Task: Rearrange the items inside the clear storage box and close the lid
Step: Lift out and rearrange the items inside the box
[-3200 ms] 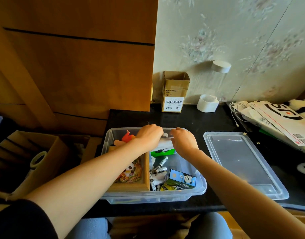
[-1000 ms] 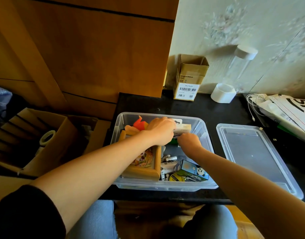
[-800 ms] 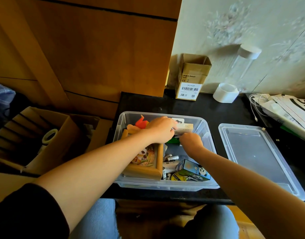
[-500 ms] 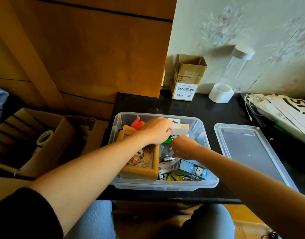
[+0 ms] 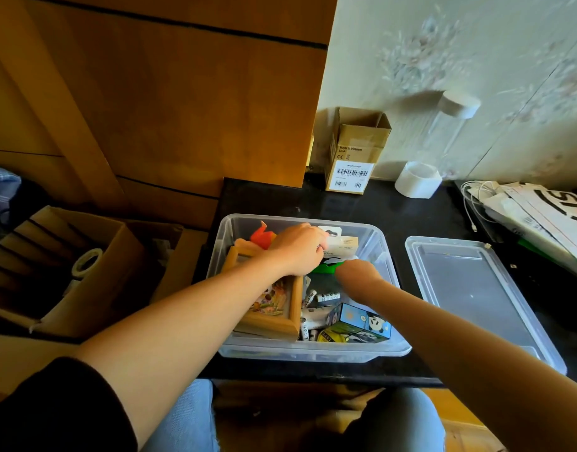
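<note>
1. The clear storage box (image 5: 383, 249) sits open on the black bench (image 5: 264, 197), near its front edge, and serves as the landmark here.
2. The lid (image 5: 470, 288) lies flat on the bench just right of the box, apart from it.
3. The left hand (image 5: 298, 249) reaches into the far half of the box; its grip is curled onto a white and tan card package (image 5: 344, 244) standing against the far wall of the box.
4. The right hand (image 5: 357, 272) is inside the box near its middle, fingers bent downward at a green item (image 5: 323, 267); whether that grip has closed on it I cannot tell, as the fingertips are hidden.
5. A wooden picture frame (image 5: 274, 321) lies along the left side of the box, partly under the left forearm.
6. An orange-red toy (image 5: 262, 236) sits in the far left corner of the box.
7. A blue panda carton (image 5: 362, 322) rests in the near right corner of the box, with small white tubes (image 5: 323, 296) between it and the frame.
8. Behind the box, against the wall, stand a small cardboard box (image 5: 354, 158) with a barcode label and a white roll of tape (image 5: 417, 179).
9. To the right of the lid lie papers and a white cable (image 5: 473, 203).
10. Left of the box, below the bench, an open carton (image 5: 94, 265) holds another tape roll (image 5: 86, 261).
</note>
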{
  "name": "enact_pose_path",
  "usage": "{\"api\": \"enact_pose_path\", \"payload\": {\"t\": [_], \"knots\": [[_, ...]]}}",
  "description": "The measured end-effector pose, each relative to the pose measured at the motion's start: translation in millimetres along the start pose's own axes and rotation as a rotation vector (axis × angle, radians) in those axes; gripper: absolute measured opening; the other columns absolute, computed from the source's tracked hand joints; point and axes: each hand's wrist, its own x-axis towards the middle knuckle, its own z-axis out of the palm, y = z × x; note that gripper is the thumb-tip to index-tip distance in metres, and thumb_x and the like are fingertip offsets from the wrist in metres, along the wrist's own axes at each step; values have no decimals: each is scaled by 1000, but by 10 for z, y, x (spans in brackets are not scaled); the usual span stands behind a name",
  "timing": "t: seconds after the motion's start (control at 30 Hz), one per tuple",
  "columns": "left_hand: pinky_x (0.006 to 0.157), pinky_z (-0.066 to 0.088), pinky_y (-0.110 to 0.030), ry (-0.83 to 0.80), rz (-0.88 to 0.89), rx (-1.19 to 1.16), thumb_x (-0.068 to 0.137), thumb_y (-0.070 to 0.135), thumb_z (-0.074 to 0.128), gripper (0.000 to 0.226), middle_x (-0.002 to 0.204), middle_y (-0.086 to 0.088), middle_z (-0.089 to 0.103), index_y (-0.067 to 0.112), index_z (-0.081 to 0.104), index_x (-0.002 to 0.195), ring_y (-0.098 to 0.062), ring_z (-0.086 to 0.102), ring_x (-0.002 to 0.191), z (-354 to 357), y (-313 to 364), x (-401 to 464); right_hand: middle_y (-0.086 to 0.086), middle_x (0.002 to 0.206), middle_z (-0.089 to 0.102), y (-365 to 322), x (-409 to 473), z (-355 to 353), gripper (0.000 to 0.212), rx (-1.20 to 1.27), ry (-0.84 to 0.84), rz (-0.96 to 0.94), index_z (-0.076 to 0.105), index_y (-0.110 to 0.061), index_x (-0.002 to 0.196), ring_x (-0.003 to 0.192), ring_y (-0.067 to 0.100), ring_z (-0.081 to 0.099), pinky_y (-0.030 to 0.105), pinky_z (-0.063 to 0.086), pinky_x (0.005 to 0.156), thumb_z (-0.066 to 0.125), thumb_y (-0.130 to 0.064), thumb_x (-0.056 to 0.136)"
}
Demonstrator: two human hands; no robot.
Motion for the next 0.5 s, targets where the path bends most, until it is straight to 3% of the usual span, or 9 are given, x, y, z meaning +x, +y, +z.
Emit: {"api": "enact_pose_path", "payload": {"t": [0.13,0.23,0.37,0.5], "knots": [[94,46,-38,2,-6,0,94,17,43,30,132,-3,56,18,69,109,-23,50,115,-8,-2,-7,10,115,62,-57,30,-12,28,88,42,0,59,-11,116,104,26,59,33,49,86,56,-7,89],[95,44,-36,3,-2,-15,94,16,43,30,134,-2,55,17,70,109,-22,49,117,-16,5,-14,5,119,59,-67,17,-27,37,180,-34,-83,58,-23,119,109,25,56,33,48,88,59,-6,86],[98,39,-34,12,4,-11,95,16,43,31,140,1,50,15,70,111,-21,46,123,-13,8,-14,4,118,62,-139,35,-70,32,164,-136,-126,61,-20,117,109,24,56,32,47,88,61,-13,86],[99,38,-33,19,16,-12,95,15,42,31,141,3,49,13,70,109,-20,44,126,-14,5,-15,3,111,65,-226,64,-115,26,139,-116,-145,67,-21,110,103,25,59,36,52,86,60,-15,86]]}}
